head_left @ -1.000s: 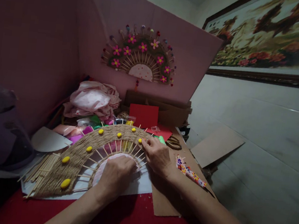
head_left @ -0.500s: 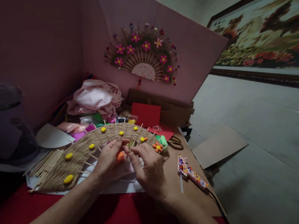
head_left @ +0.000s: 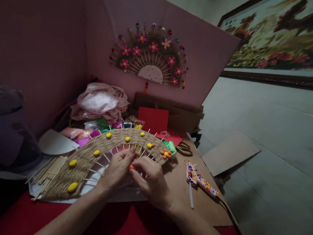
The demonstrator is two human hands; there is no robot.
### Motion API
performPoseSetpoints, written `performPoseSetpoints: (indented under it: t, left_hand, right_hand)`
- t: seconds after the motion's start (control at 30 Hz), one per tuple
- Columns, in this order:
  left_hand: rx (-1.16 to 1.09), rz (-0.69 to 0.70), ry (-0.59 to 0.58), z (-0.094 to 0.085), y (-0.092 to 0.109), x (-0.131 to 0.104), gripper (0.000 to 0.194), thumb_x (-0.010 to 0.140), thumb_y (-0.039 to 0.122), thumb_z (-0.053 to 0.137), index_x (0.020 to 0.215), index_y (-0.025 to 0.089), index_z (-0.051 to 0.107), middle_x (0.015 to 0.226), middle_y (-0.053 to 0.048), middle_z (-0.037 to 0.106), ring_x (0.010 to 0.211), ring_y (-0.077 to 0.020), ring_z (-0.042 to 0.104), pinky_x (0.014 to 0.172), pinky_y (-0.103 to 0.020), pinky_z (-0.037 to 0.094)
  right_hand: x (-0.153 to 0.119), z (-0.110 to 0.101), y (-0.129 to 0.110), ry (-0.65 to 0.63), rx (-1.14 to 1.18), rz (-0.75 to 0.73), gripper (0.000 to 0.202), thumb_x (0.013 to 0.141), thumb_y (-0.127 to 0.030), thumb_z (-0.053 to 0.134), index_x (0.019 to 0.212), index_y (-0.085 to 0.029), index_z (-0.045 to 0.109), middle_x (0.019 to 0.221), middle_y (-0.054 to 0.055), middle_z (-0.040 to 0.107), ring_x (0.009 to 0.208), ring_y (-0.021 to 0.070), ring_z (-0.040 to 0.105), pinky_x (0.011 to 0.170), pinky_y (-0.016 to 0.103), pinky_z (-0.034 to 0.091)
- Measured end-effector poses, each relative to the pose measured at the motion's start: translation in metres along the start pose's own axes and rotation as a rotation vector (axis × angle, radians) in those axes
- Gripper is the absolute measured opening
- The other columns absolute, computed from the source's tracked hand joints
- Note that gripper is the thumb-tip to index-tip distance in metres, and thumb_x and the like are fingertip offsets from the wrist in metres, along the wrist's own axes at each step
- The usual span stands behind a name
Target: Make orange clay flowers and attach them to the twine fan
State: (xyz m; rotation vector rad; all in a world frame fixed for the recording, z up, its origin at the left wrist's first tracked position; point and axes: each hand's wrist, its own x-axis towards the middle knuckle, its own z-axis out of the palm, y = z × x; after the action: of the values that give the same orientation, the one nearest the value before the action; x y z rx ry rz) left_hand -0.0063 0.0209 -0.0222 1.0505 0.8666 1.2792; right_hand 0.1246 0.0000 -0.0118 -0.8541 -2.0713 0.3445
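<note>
Both hands meet over the inner edge of a half-ring fan (head_left: 82, 171) of wound twine on thin sticks. My left hand (head_left: 118, 169) is closed round a lump of orange modelling clay (head_left: 131, 166), most of it hidden by the fingers. Thumb and fingers of my right hand (head_left: 152, 181) pinch at the same clay from the right side. Several flattened yellow clay balls (head_left: 72, 187) dot the twine. Near its right end sits an orange-petalled flower (head_left: 165, 153) with a yellow centre, and a small orange piece (head_left: 153, 145) touches a yellow ball.
A flower-patterned glue gun (head_left: 201, 182) lies on brown cardboard (head_left: 178, 184) at right, its cord running off the edge. Scissors (head_left: 184, 148) and red card (head_left: 153, 119) are behind. Loose sticks (head_left: 51, 171) lie left, near pink cloth (head_left: 100, 101). A finished fan (head_left: 152, 58) hangs behind.
My hands have drawn closer together, and less of the orange clay shows between them. My right hand has shifted slightly down and left. The fan and its decorations look the same.
</note>
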Motion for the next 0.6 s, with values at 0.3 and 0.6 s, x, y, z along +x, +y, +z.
performPoseSetpoints:
  t: [0.3,0.6]
  left_hand:
    - [-0.093,-0.109,-0.079,0.005,0.010,-0.006,0.038,0.069,0.050,0.068,0.073,0.013,0.062,0.060,0.002,0.053,0.054,-0.0095,0.050,0.051,-0.021,0.042]
    - [-0.080,-0.166,-0.116,0.003,0.014,-0.008,0.028,0.058,0.026,0.077,0.079,0.014,0.063,0.057,0.004,0.052,0.046,-0.0048,0.042,0.045,-0.018,0.037]
  right_hand:
    - [0.000,-0.004,0.011,0.161,0.182,0.154,0.005,0.081,-0.019,0.061,0.082,-0.018,0.066,0.073,0.001,0.062,0.067,0.0122,0.056,0.062,0.024,0.044]
    - [-0.004,-0.009,0.015,0.201,0.037,0.012,0.010,0.086,-0.019,0.055,0.086,-0.020,0.065,0.079,0.003,0.061,0.076,0.0148,0.057,0.069,0.027,0.046]
